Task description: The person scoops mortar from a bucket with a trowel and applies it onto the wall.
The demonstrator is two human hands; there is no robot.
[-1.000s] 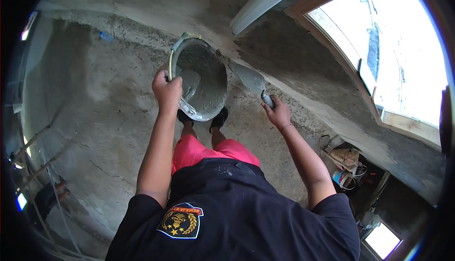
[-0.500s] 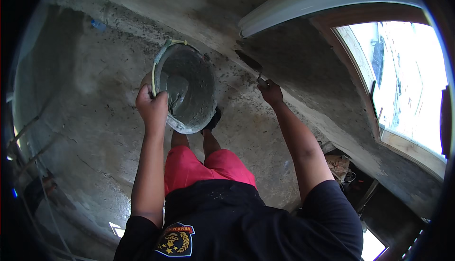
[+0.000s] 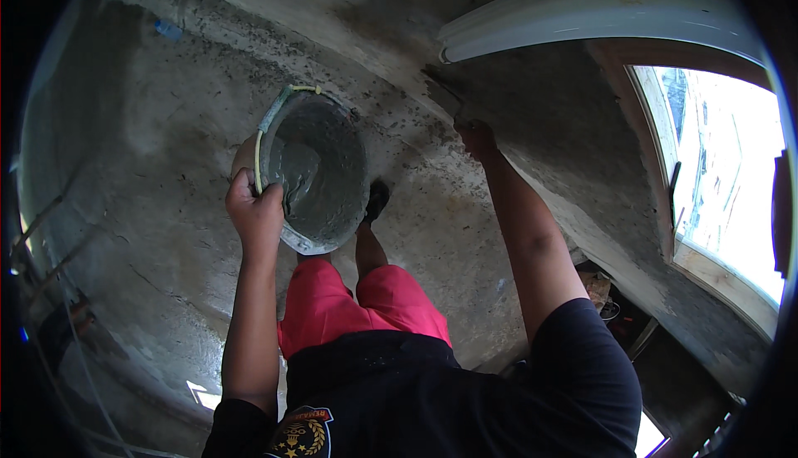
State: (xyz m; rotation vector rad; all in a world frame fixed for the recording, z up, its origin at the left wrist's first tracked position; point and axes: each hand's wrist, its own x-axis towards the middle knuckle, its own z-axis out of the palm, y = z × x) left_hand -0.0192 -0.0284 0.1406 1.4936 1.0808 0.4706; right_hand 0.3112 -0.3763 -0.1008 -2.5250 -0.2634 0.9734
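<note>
At the far left, a small blue object (image 3: 169,30) lay on the floor. Nearer us, our left hand (image 3: 256,207) had its fingers wrapped round the hose-like handle (image 3: 258,157) of a bucket (image 3: 309,246), which tilted toward us and held wet grey mortar (image 3: 293,172). Below it, on our dark shirt (image 3: 399,383), a badge (image 3: 301,436) showed letters on a red band, plus gold leaves and stars. Farther right, our right hand (image 3: 476,139) clasped a trowel (image 3: 447,91) near the wall (image 3: 549,100); whether its dim blade touched, we couldn't tell.
</note>
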